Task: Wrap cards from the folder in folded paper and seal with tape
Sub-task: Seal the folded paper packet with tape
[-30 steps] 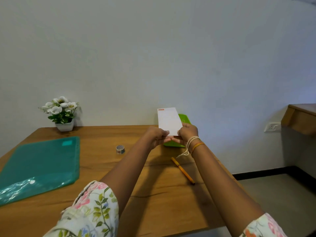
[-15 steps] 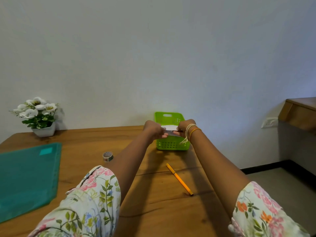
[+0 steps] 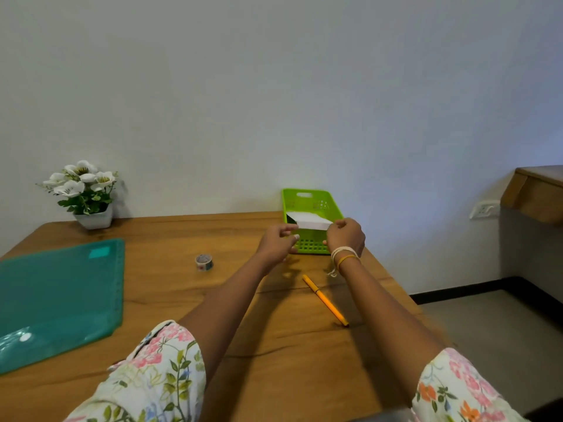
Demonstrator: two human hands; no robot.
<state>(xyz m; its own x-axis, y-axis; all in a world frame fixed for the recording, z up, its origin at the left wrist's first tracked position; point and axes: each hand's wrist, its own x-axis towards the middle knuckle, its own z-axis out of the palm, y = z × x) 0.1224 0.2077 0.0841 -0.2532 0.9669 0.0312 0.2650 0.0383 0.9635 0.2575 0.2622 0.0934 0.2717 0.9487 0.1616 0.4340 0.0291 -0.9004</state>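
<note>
Packet: we see the white wrapped packet held flat over the green basket, at the near rim, partly inside its mouth.
Long axis: it runs left to right across the view, roughly across the basket's width; the broad face points up and its thin near edge faces us.
Right hand: our right hand pinches the packet's right end, fingers curled round it.
Left hand: our left hand sits just beside the packet's left end with fingers loosely spread; we judge it holds nothing, though whether a fingertip touches the paper we cannot tell.
Basket: it stands at the far edge of the desk, close to the wall.
Risk, drop: with one end pinched and the other barely supported, we think the packet could tip and land on the rim or slide onto the desk instead of inside.
Risk, fit: lying crosswise, it may bridge the basket walls and perch rather than settle; turning it along the basket's length would help.
Risk, seal: we cannot see any tape on the packet, so a fold springing open on release is possible.
Nearby: the tape roll stands left of the hands, the orange pen lies slantwise under the right forearm, the green folder lies flat at the left.
</note>
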